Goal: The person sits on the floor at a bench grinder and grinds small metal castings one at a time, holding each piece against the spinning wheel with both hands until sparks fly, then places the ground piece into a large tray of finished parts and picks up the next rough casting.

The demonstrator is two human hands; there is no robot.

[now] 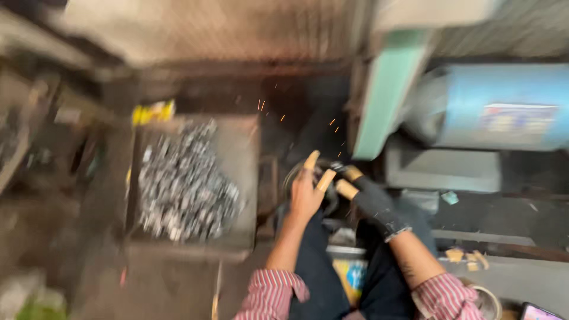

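Two hands are seen low in the middle of the frame, both brought up to a dark round grinding wheel [308, 175] from which orange sparks [278, 115] are thrown toward the upper middle. The left hand [305, 192] is bare apart from tan caps on its fingertips; the right hand [370, 198] is covered by a dark glove with similar tan tips. A small workpiece appears to be pinched between the two sets of fingertips and pressed against the wheel, but it is hidden by blur, so whether the fingers are clenched on it or merely resting cannot be told.

Judged from the sparks, the piece is metal: stiff, small, probably hot where it is ground and easily snatched by the wheel. It would best be held by its far ends, with the fingertips kept back from the rim.

Left of the hands, a shallow tray [243, 148] is filled with a heap of small shiny metal parts [184, 186]. A pale green post [388, 95] and a blue drum-shaped motor housing [504, 106] are seen at the upper right. Striped red sleeves [272, 293] and dark trousers are seen at the bottom edge. The floor is grimy and dark, the room is cluttered, and the whole view is smeared by motion.
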